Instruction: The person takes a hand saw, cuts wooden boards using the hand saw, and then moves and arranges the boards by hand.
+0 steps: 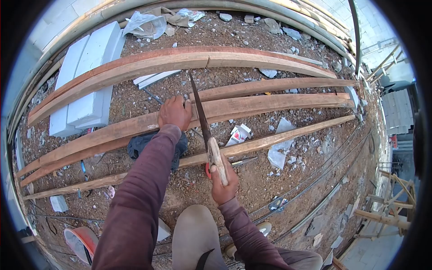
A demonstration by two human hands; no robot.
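My left hand grips a long wooden beam from above, its fingers curled over the far side. In my right hand is a handsaw with a worn pale handle. The dark blade points away from me and lies across the beam, just right of my left hand. A second beam runs close alongside on the far side, partly hidden by my hand and the blade. Under the beams sits a dark bundle, partly covered by my left forearm. Something red lies beneath my right hand.
Farther off lies a thick pair of beams, over white blocks at left. A thinner timber lies nearer me. Bamboo poles line the back. An orange-rimmed bucket stands at lower left; rubble and plastic scraps litter the soil.
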